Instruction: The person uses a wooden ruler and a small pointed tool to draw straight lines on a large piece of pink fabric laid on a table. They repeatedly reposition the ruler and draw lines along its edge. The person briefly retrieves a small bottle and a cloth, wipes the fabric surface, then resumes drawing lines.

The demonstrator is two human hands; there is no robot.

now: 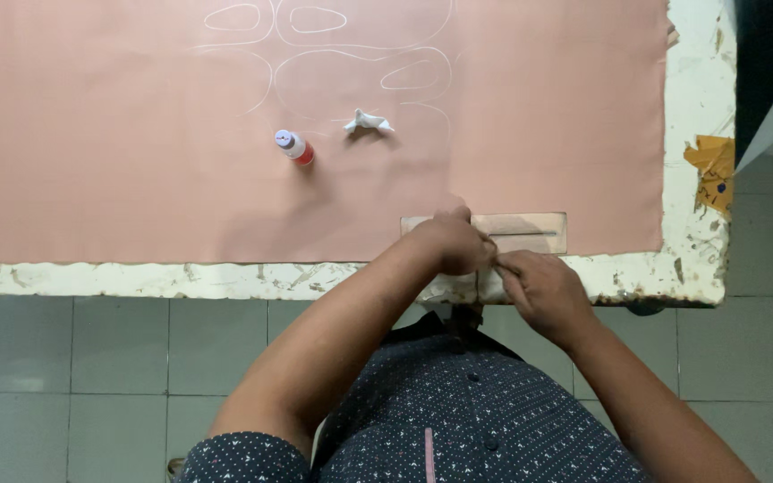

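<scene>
Evidently the work centres on a small tan strip (521, 233), a flat rectangular piece lying at the near edge of the pink cloth (136, 134) that covers the surface (700, 179). Strip sits just in front of the person, its near part running over the chipped white edge.

Left hand (454, 243) rests curled on the strip's left end, fingers closed down on it. Right hand (539, 286) is just beside it, fingers pinched together at the strip's near edge; whether a needle or thread is between them cannot be told (too small). Hands touch or nearly touch.

Handling, judged: strip looks thin, light, limp like fabric or soft card; it would flex if lifted by one end. Best held flat by the ends or pinched at an edge. Not fragile, not slippery.

Orientation: long axis runs left–right, parallel to the surface edge. A dark thin line (525, 233) runs along that axis toward the right end.

Farther off on the cloth: a small bottle (293, 147) lying tilted, a crumpled white scrap (369, 122), chalk outlines (315, 20).
</scene>
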